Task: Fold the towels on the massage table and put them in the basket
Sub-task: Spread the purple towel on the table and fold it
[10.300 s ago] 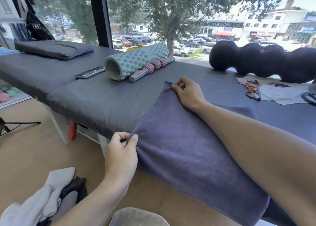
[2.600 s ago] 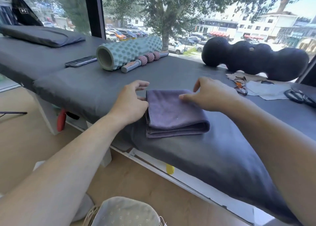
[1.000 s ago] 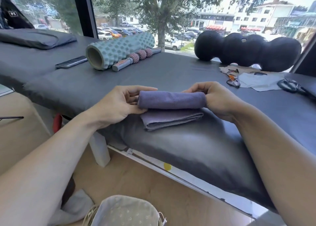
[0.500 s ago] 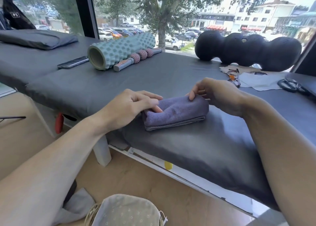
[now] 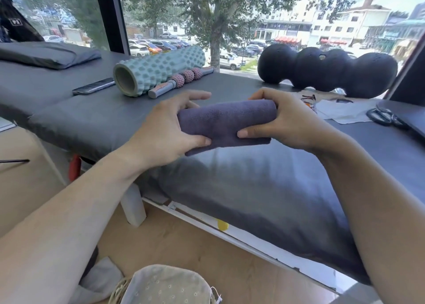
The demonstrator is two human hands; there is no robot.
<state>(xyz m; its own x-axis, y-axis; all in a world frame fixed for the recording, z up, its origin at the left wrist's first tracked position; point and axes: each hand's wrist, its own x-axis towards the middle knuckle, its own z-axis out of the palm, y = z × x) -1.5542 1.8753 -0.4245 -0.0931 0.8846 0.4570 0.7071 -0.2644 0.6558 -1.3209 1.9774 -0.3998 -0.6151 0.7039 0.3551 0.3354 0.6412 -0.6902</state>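
I have the towel (image 5: pixel 226 125) folded into a thick bundle and raised just over the table (image 5: pixel 76 119), its long axis running left to right, left hand (image 5: pixel 164 131) and right hand (image 5: pixel 279 119) each clamped round one end. The basket (image 5: pixel 165 285) sits on the floor below, nearer my left arm — so the carry goes down and toward me. The one label I spot, on dark cloth at top left, is too blurred to read

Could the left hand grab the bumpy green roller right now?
Probably not right away. The left hand is busy gripping one end of the folded towel. The green roller lies just beyond it with nothing between them, so it likely could after letting go.
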